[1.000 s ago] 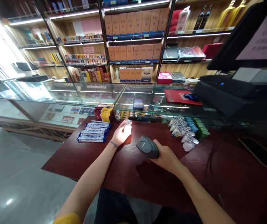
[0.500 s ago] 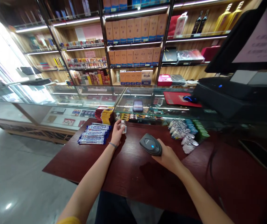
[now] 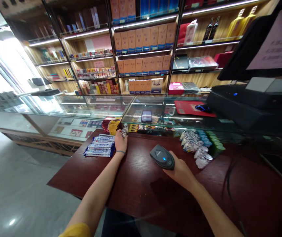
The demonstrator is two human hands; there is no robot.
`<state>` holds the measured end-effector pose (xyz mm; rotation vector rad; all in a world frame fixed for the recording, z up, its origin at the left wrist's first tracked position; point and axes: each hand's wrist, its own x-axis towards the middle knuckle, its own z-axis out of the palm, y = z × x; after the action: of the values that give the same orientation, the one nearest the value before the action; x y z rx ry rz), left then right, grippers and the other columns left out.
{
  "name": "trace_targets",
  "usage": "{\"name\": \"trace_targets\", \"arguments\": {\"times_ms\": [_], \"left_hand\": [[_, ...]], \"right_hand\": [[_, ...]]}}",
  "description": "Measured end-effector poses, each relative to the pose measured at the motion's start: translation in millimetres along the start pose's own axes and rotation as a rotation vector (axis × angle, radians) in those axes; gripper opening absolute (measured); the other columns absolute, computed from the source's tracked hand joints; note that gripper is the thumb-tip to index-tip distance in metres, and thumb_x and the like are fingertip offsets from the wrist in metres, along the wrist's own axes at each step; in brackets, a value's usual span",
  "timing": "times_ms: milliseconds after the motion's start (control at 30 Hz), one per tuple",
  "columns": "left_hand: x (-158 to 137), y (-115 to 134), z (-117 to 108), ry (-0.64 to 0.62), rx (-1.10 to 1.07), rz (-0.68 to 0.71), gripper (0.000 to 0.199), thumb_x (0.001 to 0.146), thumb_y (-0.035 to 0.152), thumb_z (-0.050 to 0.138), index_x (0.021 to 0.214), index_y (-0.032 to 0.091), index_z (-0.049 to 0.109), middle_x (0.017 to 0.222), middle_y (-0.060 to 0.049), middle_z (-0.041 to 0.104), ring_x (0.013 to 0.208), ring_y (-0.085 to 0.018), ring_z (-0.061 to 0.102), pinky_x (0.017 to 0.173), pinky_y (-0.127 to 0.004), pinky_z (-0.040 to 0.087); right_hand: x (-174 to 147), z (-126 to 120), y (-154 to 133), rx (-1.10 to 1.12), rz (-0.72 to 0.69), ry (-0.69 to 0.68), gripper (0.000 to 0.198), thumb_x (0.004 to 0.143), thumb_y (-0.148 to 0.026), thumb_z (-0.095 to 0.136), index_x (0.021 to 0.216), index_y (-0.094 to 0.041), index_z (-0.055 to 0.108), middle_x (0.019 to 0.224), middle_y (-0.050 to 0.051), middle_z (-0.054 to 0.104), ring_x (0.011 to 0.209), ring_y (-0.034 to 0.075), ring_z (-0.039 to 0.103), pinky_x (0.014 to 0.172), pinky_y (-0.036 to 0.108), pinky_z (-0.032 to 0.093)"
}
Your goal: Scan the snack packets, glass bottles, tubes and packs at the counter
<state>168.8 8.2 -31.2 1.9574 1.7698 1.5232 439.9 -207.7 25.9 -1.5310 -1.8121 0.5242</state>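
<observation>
My left hand [image 3: 120, 142] is closed around a small clear jar with a silvery lid [image 3: 123, 133], at the far side of the dark red wooden table [image 3: 138, 184]. Just behind it stands a similar small jar [image 3: 126, 126]. Left of that hand lie several blue-and-white wrapped sticks [image 3: 99, 145], and beyond them stand red and yellow packets [image 3: 113, 126] in a row. My right hand [image 3: 181, 171] grips a dark barcode scanner [image 3: 162, 157] by its handle, held above the table with a blue light on top.
To the right stand several clear jars with silvery lids [image 3: 192, 141], beside blue and green containers [image 3: 215, 141]. A glass counter [image 3: 153, 102] runs along the back, with a red mat [image 3: 192, 109] and a mouse on it. A black monitor [image 3: 254, 49] looms at right; a cable [image 3: 227, 179] trails below.
My left hand has moved left with the small jar, closer to the other jar and the packets. My right hand still holds the scanner in nearly the same place. The view has shifted slightly.
</observation>
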Motion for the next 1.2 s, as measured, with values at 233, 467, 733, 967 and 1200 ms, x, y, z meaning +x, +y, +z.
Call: {"name": "trace_targets", "arguments": {"times_ms": [233,467,733,967,1200], "left_hand": [[7.6,-8.2,12.5,0.002,0.016,0.078,0.049,0.075,0.015,0.07,0.121,0.017,0.051,0.113,-0.013,0.063,0.107,-0.03,0.062,0.098,-0.044,0.048],[6.9,-9.1,16.3,-0.037,0.025,0.104,0.05,0.078,0.009,0.06,0.126,0.017,0.05,0.115,-0.015,0.061,0.11,-0.029,0.06,0.099,-0.046,0.048],[6.2,-8.0,15.0,-0.057,-0.022,0.115,0.054,0.078,0.007,0.057,0.13,0.017,0.048,0.12,-0.015,0.057,0.115,-0.03,0.055,0.104,-0.048,0.044],[2.5,-1.9,7.7,-0.054,-0.018,0.15,0.065,0.078,0.008,0.061,0.139,0.017,0.042,0.128,-0.018,0.051,0.123,-0.031,0.05,0.108,-0.049,0.042],[-5.8,14.9,-1.3,0.06,0.002,0.207,0.057,0.084,0.023,0.067,0.136,0.018,0.046,0.137,-0.019,0.044,0.133,-0.034,0.04,0.114,-0.053,0.033]], "right_hand": [[2.0,-4.8,-1.4,0.017,-0.01,0.005,0.029,0.078,-0.034,0.059,0.103,-0.026,0.047,0.082,0.003,0.072,0.074,0.024,0.072,0.062,0.027,0.046],[3.6,-7.5,-4.1,0.061,0.052,-0.002,0.028,0.077,-0.035,0.059,0.101,-0.026,0.048,0.08,0.002,0.073,0.075,0.023,0.072,0.063,0.026,0.048],[2.9,-7.4,1.3,0.072,0.081,-0.023,0.027,0.079,-0.035,0.061,0.102,-0.028,0.049,0.085,0.004,0.074,0.079,0.026,0.073,0.066,0.029,0.049],[2.3,-7.3,7.0,0.069,0.072,0.051,0.031,0.077,-0.038,0.063,0.103,-0.026,0.05,0.086,0.005,0.075,0.078,0.027,0.073,0.064,0.03,0.049],[6.3,-23.1,10.1,0.075,0.136,0.171,0.037,0.073,-0.031,0.066,0.108,-0.025,0.057,0.092,0.005,0.075,0.088,0.026,0.073,0.071,0.031,0.052]]}}
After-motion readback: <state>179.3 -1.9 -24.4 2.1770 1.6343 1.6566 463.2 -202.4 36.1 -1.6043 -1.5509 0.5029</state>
